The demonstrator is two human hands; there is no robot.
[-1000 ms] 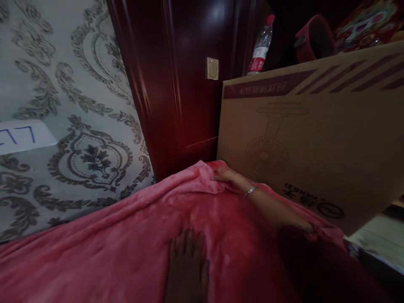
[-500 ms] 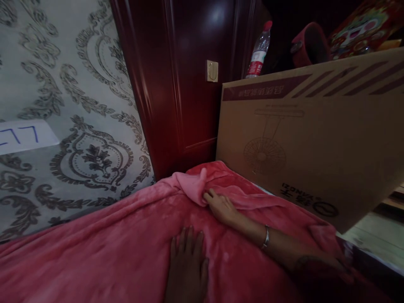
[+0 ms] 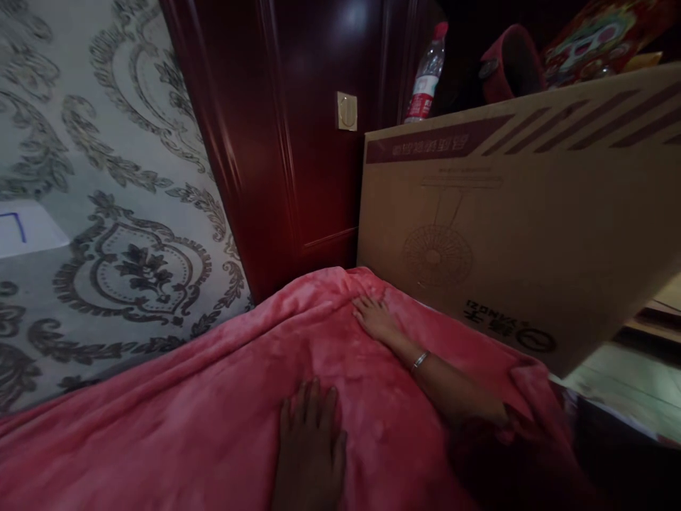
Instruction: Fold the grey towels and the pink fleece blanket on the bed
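A plush pink blanket [image 3: 213,397] is spread over the surface in front of me, with a long fold along its wall side and a raised, rumpled far end. My left hand [image 3: 310,443] lies flat on it at the bottom middle, palm down, fingers stretched forward. Farther out, near the blanket's far end, my right hand [image 3: 374,318] rests palm down with its fingers spread on the cloth. A silver bracelet [image 3: 420,360] circles the right wrist. Neither hand grasps anything.
A large cardboard box [image 3: 505,227] stands along the right side. On or behind its top are a red-capped bottle [image 3: 425,78], a red band-like loop [image 3: 492,71] and a colourful bag [image 3: 590,42]. Dark red panelling [image 3: 319,191] and patterned wallpaper [image 3: 133,262] border the far and left sides.
My right hand has let go of the blanket's turned-up corner and opened flat on it. That corner now lies down over the far end. My left hand stays flat; the view has shifted slightly.
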